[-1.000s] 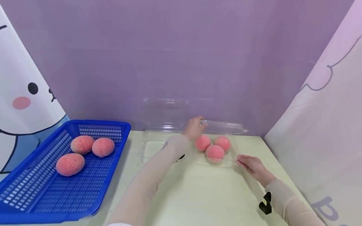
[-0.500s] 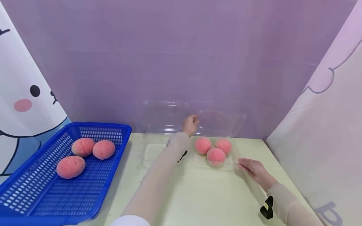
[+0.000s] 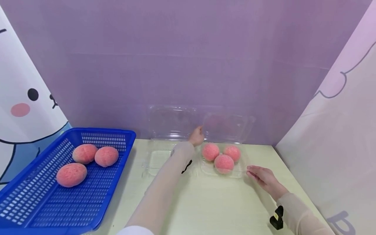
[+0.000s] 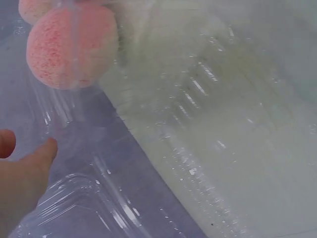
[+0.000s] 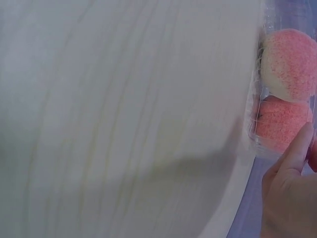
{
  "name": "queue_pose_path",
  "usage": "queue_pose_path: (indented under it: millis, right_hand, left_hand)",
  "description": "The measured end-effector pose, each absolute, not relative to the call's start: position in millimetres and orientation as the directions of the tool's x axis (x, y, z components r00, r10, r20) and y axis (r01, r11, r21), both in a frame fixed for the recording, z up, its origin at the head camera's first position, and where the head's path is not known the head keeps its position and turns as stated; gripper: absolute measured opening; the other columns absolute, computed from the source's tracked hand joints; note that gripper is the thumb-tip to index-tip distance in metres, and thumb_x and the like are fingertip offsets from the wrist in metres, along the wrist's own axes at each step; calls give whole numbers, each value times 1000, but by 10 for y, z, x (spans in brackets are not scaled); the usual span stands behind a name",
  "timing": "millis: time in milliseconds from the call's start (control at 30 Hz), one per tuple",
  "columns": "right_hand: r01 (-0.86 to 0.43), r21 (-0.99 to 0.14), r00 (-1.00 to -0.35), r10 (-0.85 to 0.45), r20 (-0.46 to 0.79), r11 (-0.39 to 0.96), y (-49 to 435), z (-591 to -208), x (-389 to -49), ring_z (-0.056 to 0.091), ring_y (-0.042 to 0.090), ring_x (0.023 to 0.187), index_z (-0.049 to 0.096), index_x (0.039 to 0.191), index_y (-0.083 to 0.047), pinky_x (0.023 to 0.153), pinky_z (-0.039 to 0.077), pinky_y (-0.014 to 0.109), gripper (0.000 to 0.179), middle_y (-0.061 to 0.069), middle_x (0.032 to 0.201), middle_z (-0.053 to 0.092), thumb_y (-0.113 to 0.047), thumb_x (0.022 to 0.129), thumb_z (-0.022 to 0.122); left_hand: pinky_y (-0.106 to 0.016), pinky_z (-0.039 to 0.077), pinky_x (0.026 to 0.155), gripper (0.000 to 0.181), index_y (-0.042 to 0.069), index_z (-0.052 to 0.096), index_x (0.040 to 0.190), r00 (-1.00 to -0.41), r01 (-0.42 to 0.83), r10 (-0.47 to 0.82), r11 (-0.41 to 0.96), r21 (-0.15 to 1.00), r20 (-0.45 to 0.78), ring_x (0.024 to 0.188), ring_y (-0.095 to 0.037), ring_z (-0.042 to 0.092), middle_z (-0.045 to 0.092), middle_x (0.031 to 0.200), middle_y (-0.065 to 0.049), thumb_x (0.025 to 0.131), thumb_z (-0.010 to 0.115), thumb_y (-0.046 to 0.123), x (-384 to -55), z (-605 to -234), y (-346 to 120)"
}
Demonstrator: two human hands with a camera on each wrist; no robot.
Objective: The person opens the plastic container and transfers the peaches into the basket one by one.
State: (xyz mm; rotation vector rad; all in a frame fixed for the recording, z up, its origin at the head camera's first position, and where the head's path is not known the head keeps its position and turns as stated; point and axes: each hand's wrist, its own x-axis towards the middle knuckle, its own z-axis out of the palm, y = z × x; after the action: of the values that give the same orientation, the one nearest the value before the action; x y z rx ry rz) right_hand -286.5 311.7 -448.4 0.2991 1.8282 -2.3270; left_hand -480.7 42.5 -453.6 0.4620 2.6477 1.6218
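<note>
Three pink, fuzzy peaches point(image 3: 224, 164) sit in the base of a clear plastic clamshell box point(image 3: 205, 169) on the table. Its see-through lid point(image 3: 226, 127) stands raised against the purple backdrop. At the lid's left edge is my left hand point(image 3: 196, 136); the left wrist view has its thumb and finger point(image 4: 51, 147) apart with nothing between them. My right hand point(image 3: 264, 179) pinches the box's right rim, and the right wrist view shows its thumb point(image 5: 298, 148) close beside a peach point(image 5: 283, 123).
A second clear clamshell box point(image 3: 158, 161) lies open left of the first, its lid point(image 3: 171, 122) upright. At the left, a blue plastic basket point(image 3: 113, 192) holds three more peaches point(image 3: 71, 175). Purple cloth point(image 3: 188, 58) rises behind the pale table point(image 3: 217, 209).
The right box's lid has swung back from a tilted position to standing upright. My left hand has let go of it and moved slightly left and down. My right hand has stayed at the rim.
</note>
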Motion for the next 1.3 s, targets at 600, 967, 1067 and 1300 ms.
queue_pose_path:
  millis: [600, 967, 1067, 1300]
  right_hand:
    - [139, -985, -990, 54, -134, 106, 3158, -4538, -2897, 66, 5, 78, 45, 118, 15, 75, 54, 20, 41, -3, 88, 66, -9, 88, 60]
    - [124, -991, -992, 18, -124, 54, 3150, -4501, -2880, 66, 5, 82, 38, 124, 18, 77, 53, 18, 45, -4, 88, 65, -6, 90, 55]
    - [161, -987, -987, -15, -161, -5, 3160, -4469, -2885, 66, 6, 82, 41, 121, 14, 77, 53, 18, 39, -3, 86, 65, -5, 90, 54]
    - [236, -969, -970, -77, -230, -74, 3188, -4421, -2911, 65, 7, 82, 28, 131, 17, 76, 53, 18, 53, -2, 84, 64, -5, 90, 54]
  left_hand:
    - [-41, 23, 112, 66, -5, 12, 144, -959, 157, 283, 483, 861, 16, 137, -33, 23, 23, 148, -22, 84, 40, -5, -4073, -4017, 265]
    - [-43, 21, 113, 71, 0, 11, 146, -943, 145, 330, 491, 859, -30, 139, -31, 19, 17, 151, -18, 83, 43, -2, -3908, -3989, 238]
    - [-43, 22, 112, 70, -1, 13, 145, -939, 161, 342, 500, 851, -23, 138, -31, 20, 19, 150, -18, 83, 46, 0, -3849, -3969, 224]
    - [-42, 25, 111, 62, -7, 22, 141, -921, 206, 389, 500, 841, -5, 136, -33, 26, 27, 147, -21, 85, 47, 4, -3730, -3943, 199]
